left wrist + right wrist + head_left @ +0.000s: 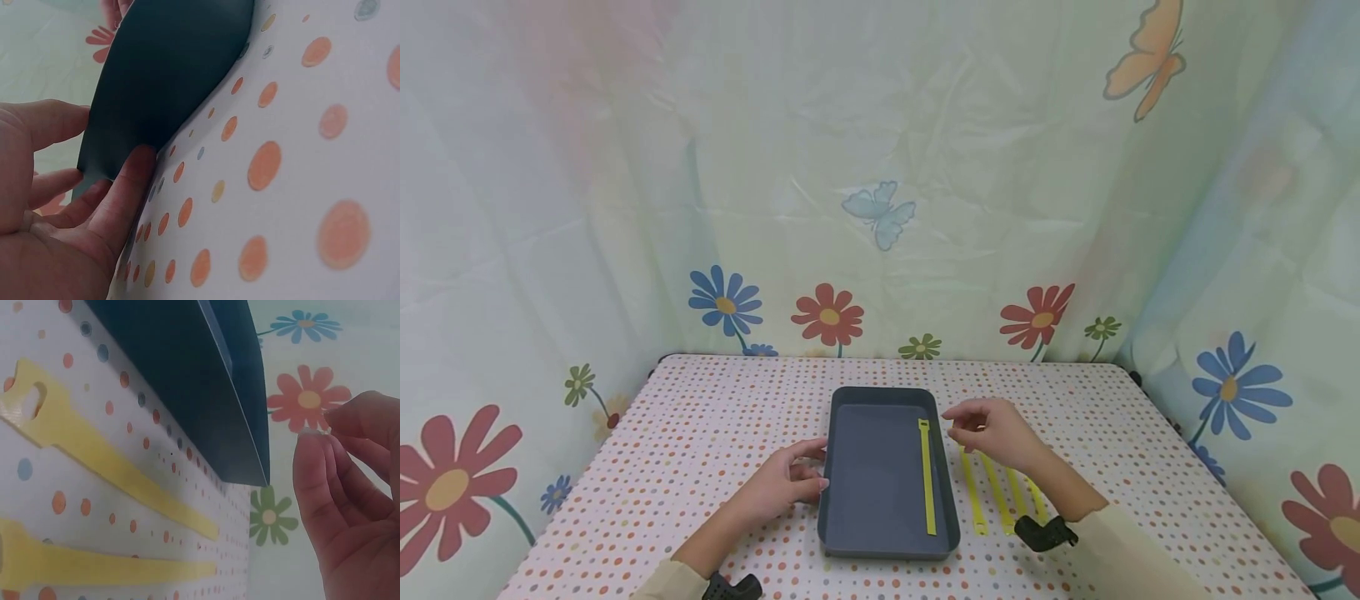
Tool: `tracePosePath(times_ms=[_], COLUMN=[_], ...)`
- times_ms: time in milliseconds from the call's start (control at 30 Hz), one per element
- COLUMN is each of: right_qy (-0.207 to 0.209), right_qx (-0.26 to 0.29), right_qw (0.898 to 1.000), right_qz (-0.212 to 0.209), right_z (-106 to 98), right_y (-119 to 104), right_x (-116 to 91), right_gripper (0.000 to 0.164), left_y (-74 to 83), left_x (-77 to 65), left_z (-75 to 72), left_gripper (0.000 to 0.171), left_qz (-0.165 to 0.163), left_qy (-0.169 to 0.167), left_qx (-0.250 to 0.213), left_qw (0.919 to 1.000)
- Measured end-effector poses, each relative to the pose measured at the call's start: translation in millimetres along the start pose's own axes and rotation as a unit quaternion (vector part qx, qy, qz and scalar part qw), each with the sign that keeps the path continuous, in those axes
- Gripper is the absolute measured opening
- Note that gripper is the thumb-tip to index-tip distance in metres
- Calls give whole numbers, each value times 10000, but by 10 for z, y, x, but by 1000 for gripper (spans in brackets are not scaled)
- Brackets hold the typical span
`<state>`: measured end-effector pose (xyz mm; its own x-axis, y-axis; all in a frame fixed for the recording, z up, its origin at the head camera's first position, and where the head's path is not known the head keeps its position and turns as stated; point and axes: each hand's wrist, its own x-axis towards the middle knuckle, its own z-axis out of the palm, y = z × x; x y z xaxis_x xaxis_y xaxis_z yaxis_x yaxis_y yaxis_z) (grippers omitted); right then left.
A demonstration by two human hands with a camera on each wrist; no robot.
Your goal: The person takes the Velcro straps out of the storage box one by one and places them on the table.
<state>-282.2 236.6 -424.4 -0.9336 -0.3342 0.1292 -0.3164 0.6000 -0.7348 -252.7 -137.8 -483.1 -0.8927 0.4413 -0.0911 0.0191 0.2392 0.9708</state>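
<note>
A dark grey rectangular tray (880, 546) lies between the two hands. Along its right side, inside, rests one flat yellow strip (928, 483) with a slotted wide end. My left hand (778, 485) is at the tray's left side; in the left wrist view its thumb (128, 194) touches the outer wall and the fingertips reach the rim. Just right of the tray, my right hand (1000, 433) is raised with bent fingers. The right wrist view shows its thumb and fingertips close together, with no strip between them. Several more yellow strips (125, 475) lie below it on the table.
The table (737, 425) has a white cover with coloured dots. A pale curtain (880, 108) printed with flowers and butterflies stands behind and at both sides. Each wrist wears a black device, such as the right wrist camera (1043, 533).
</note>
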Motion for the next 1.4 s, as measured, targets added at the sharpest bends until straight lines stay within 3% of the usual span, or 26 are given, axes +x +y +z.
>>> tracePosePath(times_ms=[333,600,900,1200,1400], right_qy=[-645,-1027,-1580,-2556,-3008], right_qx=[-214,-263,-754,-1533,-2283], right_qw=[9961,9913,9785,9499,9230], right_qz=[-568,-774,-1095,-943,-740], right_z=[95,136,188,182,218], right_y=[-46,-108,-141,-248,-337], right_x=[142,220,328,450,518], right_gripper=[24,22,20,25,25], left_y=[-10,-32,-19,-31,-38], left_x=[-3,6,-3,1,11], left_z=[0,-5,-14,-12,-10], left_gripper=[69,69,69,69,69], left_qz=[-7,65,10,11,43], left_qy=[7,-84,-93,-124,-140], left_qx=[35,-84,-120,-175,-226], left_qw=[10000,9999,9999,9998,9996])
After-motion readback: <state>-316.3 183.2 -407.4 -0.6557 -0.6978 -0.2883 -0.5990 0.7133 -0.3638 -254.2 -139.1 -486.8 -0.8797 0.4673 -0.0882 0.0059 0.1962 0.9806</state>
